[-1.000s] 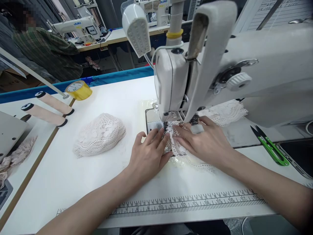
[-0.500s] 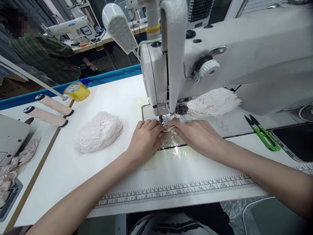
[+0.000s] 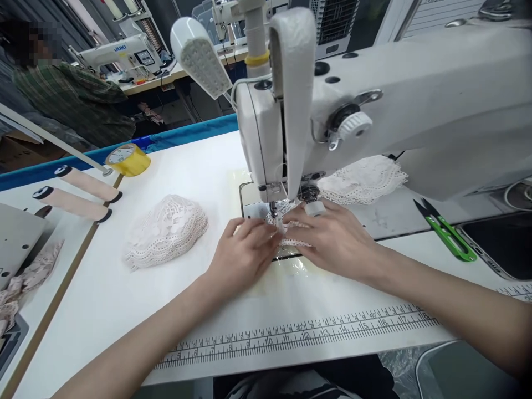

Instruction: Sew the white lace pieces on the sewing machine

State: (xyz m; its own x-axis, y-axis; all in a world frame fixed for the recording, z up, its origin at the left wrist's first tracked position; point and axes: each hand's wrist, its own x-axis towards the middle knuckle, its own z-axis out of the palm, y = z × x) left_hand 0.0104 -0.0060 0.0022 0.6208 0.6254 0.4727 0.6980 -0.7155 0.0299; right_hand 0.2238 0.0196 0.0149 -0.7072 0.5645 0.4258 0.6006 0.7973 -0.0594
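A white lace piece (image 3: 295,242) lies under the needle area of a white sewing machine (image 3: 257,127), largely covered by my hands. On the near left of the presser foot, my left hand (image 3: 243,249) is closed, its bent fingertips gripping the lace edge. My right hand (image 3: 336,235) rests over the lace to the right of the needle, fingers stretched forward and apart. Its fingertips touch the lace, close to those of the left hand. The exact contact under the fingertips is hidden.
A lace bundle (image 3: 168,233) lies left, another lace bundle (image 3: 361,180) behind the needle. Green thread snips (image 3: 449,235) and a phone (image 3: 499,244) lie right. Yellow tape (image 3: 128,159) and thread cones (image 3: 72,204) stand left. A ruler strip (image 3: 299,335) edges the table. A person (image 3: 70,100) sits beyond.
My right hand has loosened from a pinch on the lace and spread its fingers over it. The left hand stays at the lace edge, shifted slightly nearer. The view has tilted slightly.
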